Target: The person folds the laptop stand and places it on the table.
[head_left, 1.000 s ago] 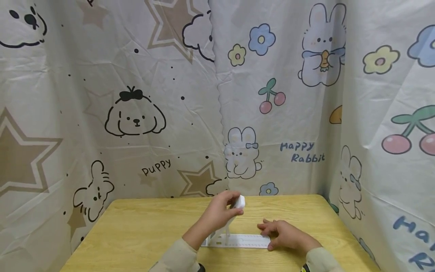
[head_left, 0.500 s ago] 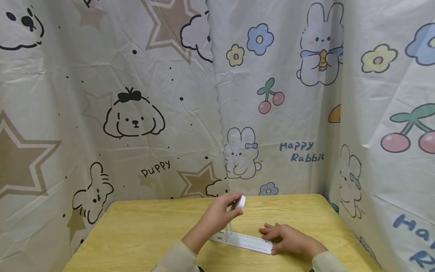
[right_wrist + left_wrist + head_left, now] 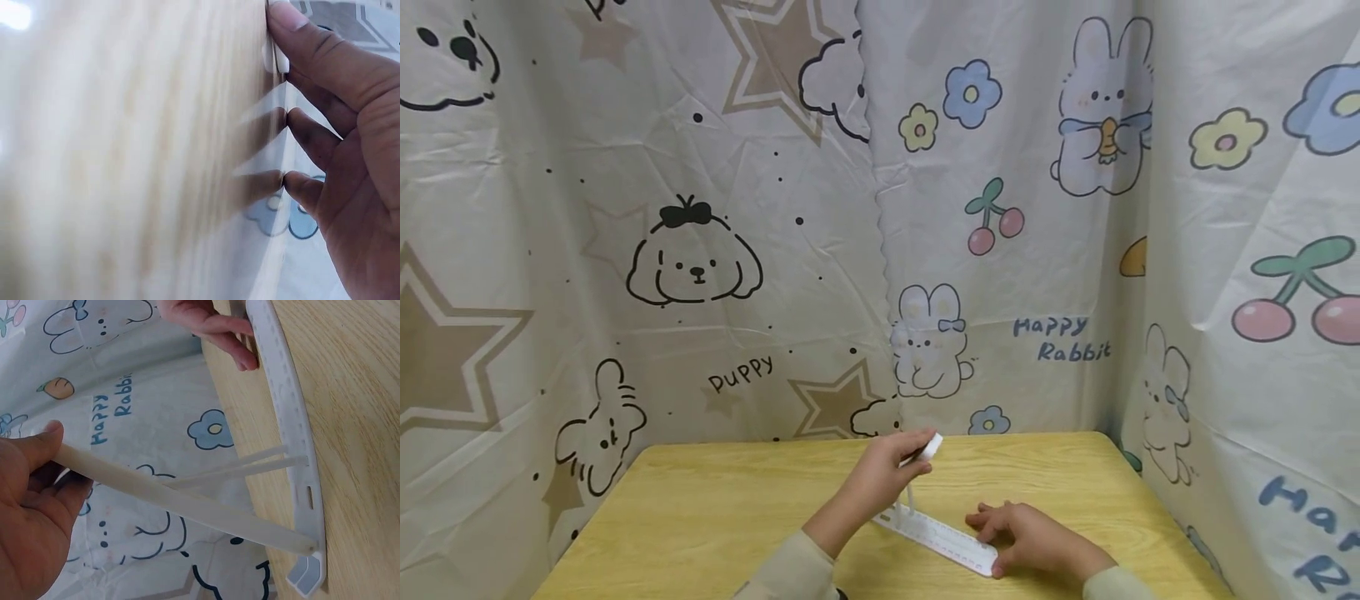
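Your left hand (image 3: 886, 469) pinches the white stand (image 3: 169, 494). Its base (image 3: 936, 537) slants near-right to your right hand (image 3: 1033, 535), fingers spread; whether they grip, I can't tell.

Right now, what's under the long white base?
Under the white base is the yellow table, showing along its edges; the patch it covers can't be seen.

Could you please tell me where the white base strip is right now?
In the head view, the white base strip lies on the table near the bottom, just right of centre, running from below the left hand to the right hand.
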### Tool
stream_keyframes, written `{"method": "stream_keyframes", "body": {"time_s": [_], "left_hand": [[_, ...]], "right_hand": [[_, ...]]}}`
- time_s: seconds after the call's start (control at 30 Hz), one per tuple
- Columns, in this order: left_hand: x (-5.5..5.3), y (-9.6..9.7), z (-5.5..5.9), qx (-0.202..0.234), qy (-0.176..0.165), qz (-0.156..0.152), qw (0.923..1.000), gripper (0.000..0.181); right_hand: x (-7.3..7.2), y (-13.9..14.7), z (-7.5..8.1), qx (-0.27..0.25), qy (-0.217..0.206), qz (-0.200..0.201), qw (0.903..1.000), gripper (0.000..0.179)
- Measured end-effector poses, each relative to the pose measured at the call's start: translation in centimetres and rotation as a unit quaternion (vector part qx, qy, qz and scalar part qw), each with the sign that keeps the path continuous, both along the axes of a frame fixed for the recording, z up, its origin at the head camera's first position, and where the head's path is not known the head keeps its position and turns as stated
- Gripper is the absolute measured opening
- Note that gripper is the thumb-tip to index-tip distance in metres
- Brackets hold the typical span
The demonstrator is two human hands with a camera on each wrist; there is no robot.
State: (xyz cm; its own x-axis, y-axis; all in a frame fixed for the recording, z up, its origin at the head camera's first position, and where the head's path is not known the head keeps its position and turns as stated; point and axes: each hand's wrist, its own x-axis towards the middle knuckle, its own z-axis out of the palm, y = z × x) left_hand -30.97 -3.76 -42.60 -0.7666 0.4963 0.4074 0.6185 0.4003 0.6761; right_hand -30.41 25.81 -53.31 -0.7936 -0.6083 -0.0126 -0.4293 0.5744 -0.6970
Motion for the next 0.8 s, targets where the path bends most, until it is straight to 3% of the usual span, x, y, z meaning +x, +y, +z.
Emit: {"method": "stream_keyframes", "body": {"time_s": [0.3, 0.53, 0.8], "left_hand": [[0.2, 0.0, -0.3, 0.038, -0.011, -0.004, 0.9992, 0.049], [0.6, 0.0, -0.2, 0.035, -0.019, 0.008, 0.9992, 0.048], [0.2, -0.6, -0.4, 0.045, -0.019, -0.013, 0.9987, 0.047]], "right_hand": [[-0.1, 1.4, 0.8, 0.001, -0.05, 0.027, 0.9984, 0.039], [-0.8, 1.3, 0.8, 0.031, 0.008, 0.072, 0.9969, 0.031], [-0.9, 0.1, 0.9, 0.044, 0.034, 0.082, 0.9951, 0.031]]}}
